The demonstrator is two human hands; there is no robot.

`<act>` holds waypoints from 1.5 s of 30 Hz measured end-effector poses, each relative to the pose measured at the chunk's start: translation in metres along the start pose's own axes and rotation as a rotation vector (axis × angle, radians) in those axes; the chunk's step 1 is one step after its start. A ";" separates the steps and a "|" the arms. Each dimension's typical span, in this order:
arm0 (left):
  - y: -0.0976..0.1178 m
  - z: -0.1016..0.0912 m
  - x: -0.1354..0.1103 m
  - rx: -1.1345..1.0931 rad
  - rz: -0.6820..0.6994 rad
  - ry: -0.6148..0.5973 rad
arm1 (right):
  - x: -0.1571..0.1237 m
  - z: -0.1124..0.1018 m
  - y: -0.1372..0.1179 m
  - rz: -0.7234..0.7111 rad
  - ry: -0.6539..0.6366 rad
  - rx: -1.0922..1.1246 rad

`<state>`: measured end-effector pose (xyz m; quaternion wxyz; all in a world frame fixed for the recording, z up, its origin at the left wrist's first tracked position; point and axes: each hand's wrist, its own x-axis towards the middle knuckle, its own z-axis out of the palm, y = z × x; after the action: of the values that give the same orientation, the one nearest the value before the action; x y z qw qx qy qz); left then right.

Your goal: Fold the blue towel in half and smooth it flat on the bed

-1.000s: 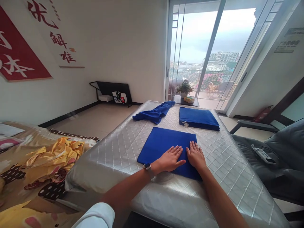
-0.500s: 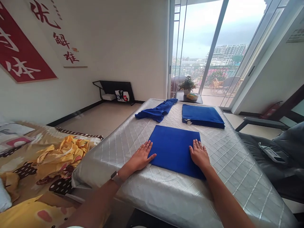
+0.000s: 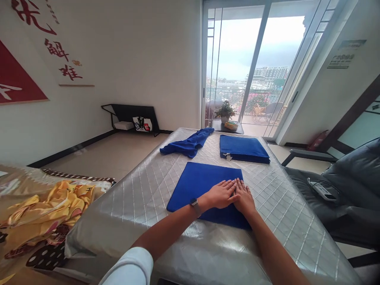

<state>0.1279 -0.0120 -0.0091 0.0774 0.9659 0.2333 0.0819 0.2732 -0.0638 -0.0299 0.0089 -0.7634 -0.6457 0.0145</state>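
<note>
Left hand [image 3: 221, 194] slid back beside right hand [image 3: 244, 196] — flat on towel [image 3: 196, 184].

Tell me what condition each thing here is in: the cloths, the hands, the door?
Near blue towel: folded flat on the silver quilted table.
Far blue towel: folded, lying flat.
Third blue towel: crumpled, unfolded.
Left hand: open, palm down on the near towel.
Right hand: open, palm down beside the left, fingers touching.
Glass balcony door: cannot tell if open or closed.
Yellow cloth: rumpled.
</note>
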 end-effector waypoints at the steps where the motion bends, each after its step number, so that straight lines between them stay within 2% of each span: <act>1: 0.002 0.005 0.011 0.003 0.005 0.017 | -0.001 0.000 0.000 -0.004 -0.005 -0.005; 3: 0.000 0.014 0.022 0.000 -0.018 0.057 | -0.001 0.000 0.000 0.005 -0.002 0.001; 6: -0.016 0.021 0.017 -0.012 -0.092 0.068 | 0.000 -0.001 -0.002 0.020 0.006 0.025; 10: -0.052 0.016 -0.009 0.010 -0.216 0.031 | 0.002 -0.002 -0.003 0.041 -0.007 0.055; 15: -0.108 -0.001 -0.050 0.045 -0.454 0.021 | 0.003 -0.001 -0.003 0.046 -0.015 0.058; 19: -0.133 -0.004 -0.074 0.058 -0.551 0.050 | 0.004 0.002 -0.001 0.051 -0.006 0.048; 24: -0.135 -0.002 -0.078 0.061 -0.565 0.070 | 0.004 0.001 -0.002 0.057 -0.013 0.005; 29: -0.134 -0.003 -0.076 0.058 -0.559 0.058 | 0.007 -0.013 -0.006 0.069 -0.058 -0.039; 36: -0.138 0.000 -0.076 0.032 -0.555 0.071 | 0.045 -0.032 -0.013 0.091 -0.032 -0.025; 40: -0.138 0.003 -0.076 0.031 -0.548 0.096 | 0.070 -0.019 -0.003 0.096 -0.004 0.007; 45: -0.142 0.003 -0.078 0.040 -0.566 0.092 | 0.078 0.006 0.013 0.084 0.021 0.055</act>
<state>-0.0025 0.0765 -0.0486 0.0673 0.8590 0.4983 0.0961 0.2988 0.0107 -0.0371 0.0359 -0.7895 -0.6122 0.0248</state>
